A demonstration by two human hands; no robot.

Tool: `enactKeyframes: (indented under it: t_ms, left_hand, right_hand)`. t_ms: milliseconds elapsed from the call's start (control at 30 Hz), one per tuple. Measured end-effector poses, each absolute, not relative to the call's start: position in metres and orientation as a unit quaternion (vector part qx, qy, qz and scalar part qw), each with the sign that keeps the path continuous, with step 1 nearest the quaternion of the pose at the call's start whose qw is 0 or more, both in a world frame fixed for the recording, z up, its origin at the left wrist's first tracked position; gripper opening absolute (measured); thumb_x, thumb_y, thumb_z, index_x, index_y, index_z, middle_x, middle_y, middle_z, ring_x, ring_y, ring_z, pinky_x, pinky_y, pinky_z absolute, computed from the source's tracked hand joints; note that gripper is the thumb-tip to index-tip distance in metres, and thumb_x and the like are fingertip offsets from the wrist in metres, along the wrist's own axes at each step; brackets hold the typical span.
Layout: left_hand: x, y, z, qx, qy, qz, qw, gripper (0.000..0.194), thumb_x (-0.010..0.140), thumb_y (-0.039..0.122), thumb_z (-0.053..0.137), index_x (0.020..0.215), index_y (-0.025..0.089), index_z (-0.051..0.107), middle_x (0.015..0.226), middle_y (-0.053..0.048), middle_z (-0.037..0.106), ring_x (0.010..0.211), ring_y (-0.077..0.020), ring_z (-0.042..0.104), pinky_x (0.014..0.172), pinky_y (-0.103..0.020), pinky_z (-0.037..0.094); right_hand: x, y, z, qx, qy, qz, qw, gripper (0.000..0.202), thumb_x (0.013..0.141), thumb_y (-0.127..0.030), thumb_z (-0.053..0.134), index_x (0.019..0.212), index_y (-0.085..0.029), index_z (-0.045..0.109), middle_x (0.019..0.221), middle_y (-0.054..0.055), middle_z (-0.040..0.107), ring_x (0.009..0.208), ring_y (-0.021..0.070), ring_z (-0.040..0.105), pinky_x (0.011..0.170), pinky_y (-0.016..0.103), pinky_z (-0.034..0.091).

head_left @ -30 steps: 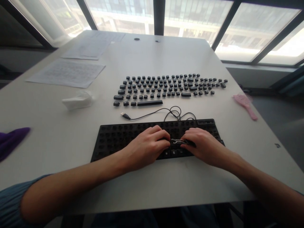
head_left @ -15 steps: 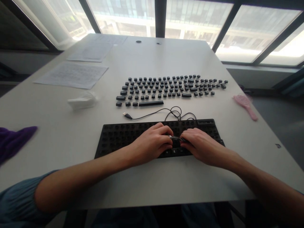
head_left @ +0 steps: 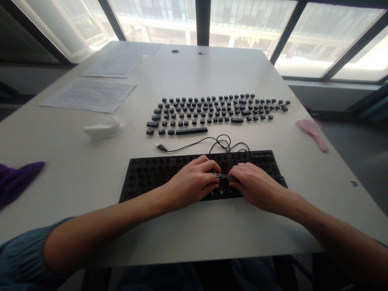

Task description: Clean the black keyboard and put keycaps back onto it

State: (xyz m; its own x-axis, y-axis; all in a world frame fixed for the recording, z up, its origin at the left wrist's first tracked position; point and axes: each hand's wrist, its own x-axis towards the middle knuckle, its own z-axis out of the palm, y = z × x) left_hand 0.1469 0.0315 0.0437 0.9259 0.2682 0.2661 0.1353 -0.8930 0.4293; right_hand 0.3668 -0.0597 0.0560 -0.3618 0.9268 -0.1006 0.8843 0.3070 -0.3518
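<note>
A black keyboard (head_left: 151,173) lies near the table's front edge, most of its keycaps off, with a few on its bottom row. Over its middle, a small metallic tool (head_left: 223,176) spans the gap between my hands. My left hand (head_left: 200,178) has its fingers closed on the tool's left end. Curled fingers of my right hand (head_left: 251,182) grip its right end. Both hands rest low over the keyboard and hide part of it. Behind, loose black keycaps (head_left: 209,109) stand in rows, with a long spacebar (head_left: 191,131) in front.
A black USB cable (head_left: 194,144) loops behind the keyboard. At the right edge of the white table (head_left: 197,234) lies a pink hairbrush (head_left: 313,133). On the left are papers (head_left: 89,95), a crumpled white plastic bag (head_left: 103,128) and a purple cloth (head_left: 20,180).
The view has shifted slightly. Both hands stay over the same part of the keyboard, still holding the tool, with barely any movement.
</note>
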Motion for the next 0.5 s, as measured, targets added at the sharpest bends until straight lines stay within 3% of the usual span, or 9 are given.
enactKeyframes:
  t_ms: [300, 500]
  left_hand:
    - [0.156, 0.031, 0.058, 0.975, 0.060, 0.136, 0.163, 0.017, 0.093, 0.014, 0.062, 0.080, 0.016, 0.074, 0.105, -0.008, 0.067, 0.101, -0.0210, 0.056, 0.091, -0.032, 0.053]
    - [0.156, 0.033, 0.057, 0.965, 0.094, 0.120, 0.215, 0.015, 0.090, 0.012, 0.063, 0.081, 0.016, 0.075, 0.105, -0.008, 0.065, 0.102, -0.0208, 0.055, 0.091, -0.031, 0.053]
  right_hand:
    - [0.367, -0.061, 0.053, -0.552, -0.821, 0.140, 0.036, 0.016, 0.097, -0.016, 0.059, 0.082, -0.018, 0.057, 0.084, 0.005, 0.066, 0.081, 0.0211, 0.059, 0.075, 0.033, 0.036]
    - [0.365, -0.060, 0.056, -0.552, -0.823, 0.130, 0.020, 0.016, 0.097, -0.015, 0.059, 0.081, -0.018, 0.056, 0.084, 0.005, 0.067, 0.079, 0.0203, 0.059, 0.074, 0.033, 0.033]
